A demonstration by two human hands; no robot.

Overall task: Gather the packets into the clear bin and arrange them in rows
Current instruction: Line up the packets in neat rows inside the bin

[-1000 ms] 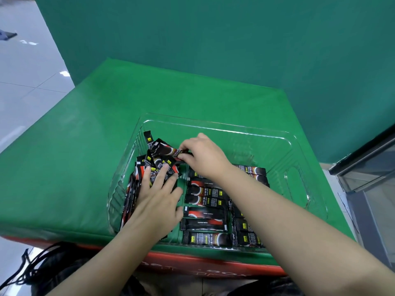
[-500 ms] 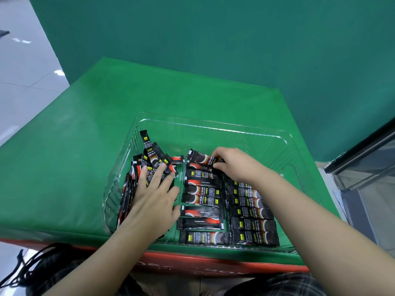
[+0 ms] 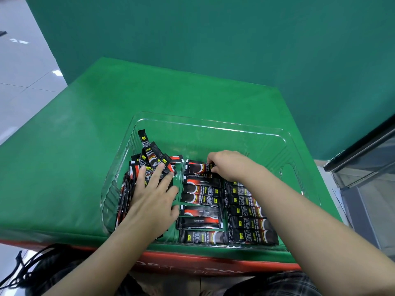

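- A green table [image 3: 85,167] is carrying a clear bin [image 3: 213,127] near its front edge.
- Two rows of packets [image 3: 222,210] are lying flat side by side in the bin's middle and right, running from its front wall toward the back.
- A loose pile [image 3: 149,161] is leaning against the bin's left wall.
- The left hand [image 3: 152,201] is resting on the pile, fingers straight and spread.
- The right hand [image 3: 233,165] is pinching the end of the top packet [image 3: 197,168] at the far end of the middle row.
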